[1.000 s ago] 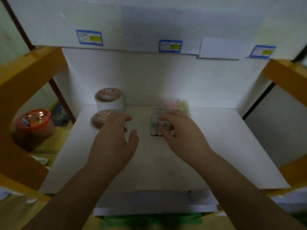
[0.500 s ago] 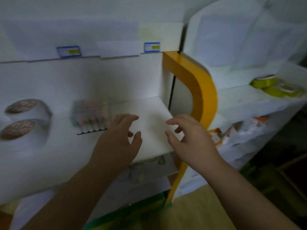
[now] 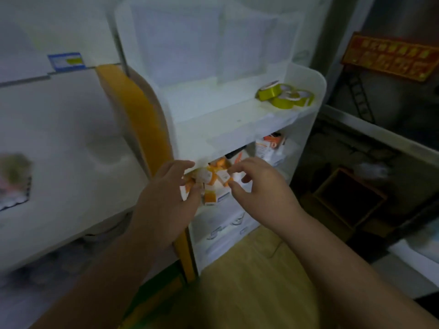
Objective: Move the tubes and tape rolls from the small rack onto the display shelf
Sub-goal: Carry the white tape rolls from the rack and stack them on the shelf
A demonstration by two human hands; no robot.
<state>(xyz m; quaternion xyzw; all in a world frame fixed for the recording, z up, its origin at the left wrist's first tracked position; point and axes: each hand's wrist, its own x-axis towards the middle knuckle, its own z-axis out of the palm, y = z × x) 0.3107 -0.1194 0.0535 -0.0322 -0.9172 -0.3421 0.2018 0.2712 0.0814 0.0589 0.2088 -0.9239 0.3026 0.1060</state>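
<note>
The small white rack (image 3: 306,129) stands to the right of the display shelf (image 3: 71,143). Yellow tape rolls (image 3: 285,95) lie on the rack's upper level. On the level below lies a heap of orange-and-white tube packs (image 3: 213,186). My left hand (image 3: 166,200) and my right hand (image 3: 259,193) hover side by side in front of that heap, fingers loosely spread, fingertips at the packs. Neither hand grips anything. A blurred pack of tubes (image 3: 14,184) stands at the far left of the display shelf.
A yellow upright (image 3: 140,119) frames the display shelf's right side, close to my left hand. More orange-and-white boxes (image 3: 270,148) sit deeper in the rack. A dark wooden crate (image 3: 344,198) stands on the floor to the right. The floor below is wood.
My view has swung right from the display shelf to the small rack. Both hands left the tubes and tape rolls on the shelf and moved to the rack's lower level.
</note>
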